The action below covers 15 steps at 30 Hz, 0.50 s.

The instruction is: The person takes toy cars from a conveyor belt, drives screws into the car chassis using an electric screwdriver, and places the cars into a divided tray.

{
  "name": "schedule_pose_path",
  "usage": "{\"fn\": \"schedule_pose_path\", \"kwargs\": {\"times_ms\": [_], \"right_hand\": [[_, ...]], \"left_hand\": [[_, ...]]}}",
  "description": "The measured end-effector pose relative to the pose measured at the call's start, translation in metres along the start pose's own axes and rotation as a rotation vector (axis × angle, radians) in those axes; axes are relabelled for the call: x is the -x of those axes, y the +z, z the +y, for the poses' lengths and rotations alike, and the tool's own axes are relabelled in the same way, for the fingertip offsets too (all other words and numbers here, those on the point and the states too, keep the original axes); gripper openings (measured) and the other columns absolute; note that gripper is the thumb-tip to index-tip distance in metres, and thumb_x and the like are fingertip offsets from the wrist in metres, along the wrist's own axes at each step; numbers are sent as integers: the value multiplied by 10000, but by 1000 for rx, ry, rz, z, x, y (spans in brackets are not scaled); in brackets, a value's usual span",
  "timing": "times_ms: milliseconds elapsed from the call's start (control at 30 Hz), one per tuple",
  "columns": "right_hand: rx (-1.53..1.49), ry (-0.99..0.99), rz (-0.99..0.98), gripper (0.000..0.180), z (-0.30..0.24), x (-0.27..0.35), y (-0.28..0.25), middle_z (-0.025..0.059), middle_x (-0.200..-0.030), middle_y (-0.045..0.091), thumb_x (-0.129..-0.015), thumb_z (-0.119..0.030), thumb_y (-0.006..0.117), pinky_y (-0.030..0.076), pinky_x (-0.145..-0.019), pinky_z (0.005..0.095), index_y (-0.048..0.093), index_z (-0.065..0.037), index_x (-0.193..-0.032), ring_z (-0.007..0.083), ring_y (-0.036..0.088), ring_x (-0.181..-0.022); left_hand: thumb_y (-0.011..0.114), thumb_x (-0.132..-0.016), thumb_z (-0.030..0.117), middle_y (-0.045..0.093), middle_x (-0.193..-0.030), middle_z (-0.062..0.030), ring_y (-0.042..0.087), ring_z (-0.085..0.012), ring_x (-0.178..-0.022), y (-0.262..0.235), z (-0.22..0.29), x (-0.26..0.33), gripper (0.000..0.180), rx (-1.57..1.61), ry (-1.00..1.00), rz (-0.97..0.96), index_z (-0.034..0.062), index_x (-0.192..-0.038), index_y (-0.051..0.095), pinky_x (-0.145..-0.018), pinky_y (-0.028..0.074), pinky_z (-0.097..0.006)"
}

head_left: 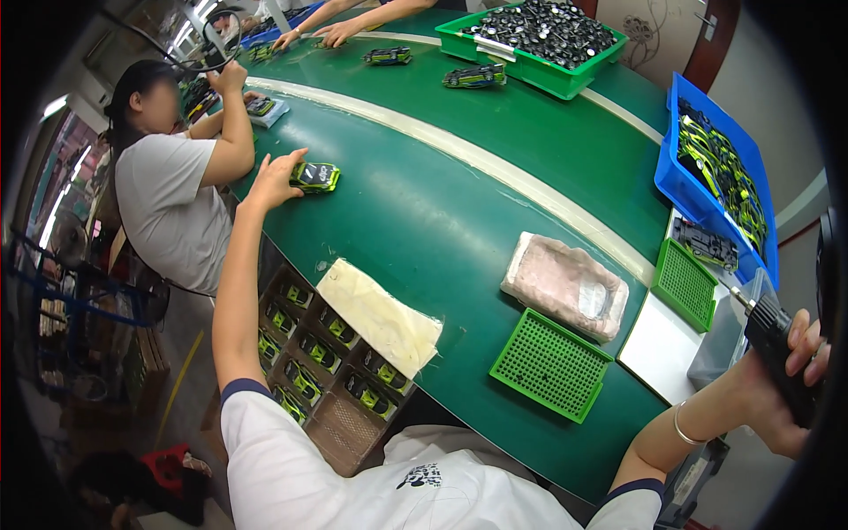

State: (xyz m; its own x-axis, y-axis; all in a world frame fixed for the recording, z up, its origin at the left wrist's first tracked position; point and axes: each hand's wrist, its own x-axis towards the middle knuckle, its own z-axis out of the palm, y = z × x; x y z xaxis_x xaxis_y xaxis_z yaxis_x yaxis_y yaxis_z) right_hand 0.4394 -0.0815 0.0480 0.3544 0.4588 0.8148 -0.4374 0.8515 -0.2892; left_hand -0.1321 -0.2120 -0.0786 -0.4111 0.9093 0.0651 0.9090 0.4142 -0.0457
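Note:
At the left, my left hand [276, 182] reaches far out over the table, its thumb and fingers around the near end of a green and black toy car [320, 177] that sits on the green surface. My right hand [782, 389] is at the far right edge of the view, wrapped around a black electric screwdriver [770, 322]. The metal tip of the screwdriver points up and to the left, over a clear plastic bin [720, 340]. Part of the tool is cut off by the dark rim of the view.
A pink padded tray [552, 269] and a green perforated tray [552, 364] lie near me. A divided box [340, 424] of toy cars stands below a cream cloth [380, 309]. Bins of parts, blue [676, 172] and green [548, 79], stand beyond. A co-worker [172, 168] sits at left.

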Motion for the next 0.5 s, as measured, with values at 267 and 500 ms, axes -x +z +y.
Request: {"fn": "schedule_pose_path", "kwargs": {"times_ms": [267, 500], "right_hand": [[4, -13, -237, 383, -10, 1, 13, 4, -627, 375, -737, -488, 413, 292, -483, 258, 442, -117, -826, 113, 342, -462], [-93, -17, -114, 325, -23, 4, -2, -16, -585, 338, -638, -443, 467, 271, -559, 259, 423, -121, -652, 97, 325, -529]], "left_hand": [[725, -557, 156, 535, -991, -28, 471, -190, -1030, -16, 79, -20, 486, -300, 195, -91, 99, -978, 488, -1001, 194, -468], [706, -617, 108, 548, -975, -46, 515, -173, -921, -41, 255, -16, 483, 919, 678, 150, 46, -1040, 481, -880, 363, -278]]}}
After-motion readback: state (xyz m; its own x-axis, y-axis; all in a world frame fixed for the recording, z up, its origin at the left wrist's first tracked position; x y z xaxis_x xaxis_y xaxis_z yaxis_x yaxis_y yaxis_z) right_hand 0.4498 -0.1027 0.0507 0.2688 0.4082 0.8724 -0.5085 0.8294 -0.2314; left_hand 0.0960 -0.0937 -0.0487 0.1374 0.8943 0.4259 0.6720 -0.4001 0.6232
